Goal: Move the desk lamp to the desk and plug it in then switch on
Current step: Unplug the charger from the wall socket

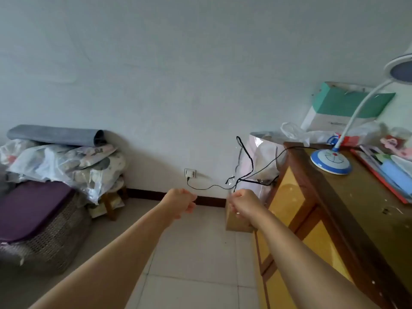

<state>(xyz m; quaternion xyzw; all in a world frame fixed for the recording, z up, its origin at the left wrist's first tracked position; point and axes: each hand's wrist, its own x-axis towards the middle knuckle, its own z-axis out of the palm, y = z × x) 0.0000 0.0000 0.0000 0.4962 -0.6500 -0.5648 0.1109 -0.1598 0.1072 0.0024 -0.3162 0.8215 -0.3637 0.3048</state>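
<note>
The desk lamp (331, 162) stands on the wooden desk (356, 208) at the right. It has a round blue-and-white base, a white bendable neck and a head near the frame's top right edge. Its thin black cord (211, 187) sags from the desk's left end to a white plug (190, 173) seated in the wall socket low on the wall. My left hand (180, 200) reaches out below the socket, its fingers curled and holding nothing. My right hand (243, 204) is curled too, just under the cord where it passes a plastic bag, and I see nothing in it.
A clear plastic bag with black handles (258, 161) and a small cardboard box (236, 219) sit on the floor between desk and wall. The desk carries a green-and-white box (343, 105), bags and papers. At the left are bagged bedding, a grey roll and a woven basket (44, 237). The floor is tiled.
</note>
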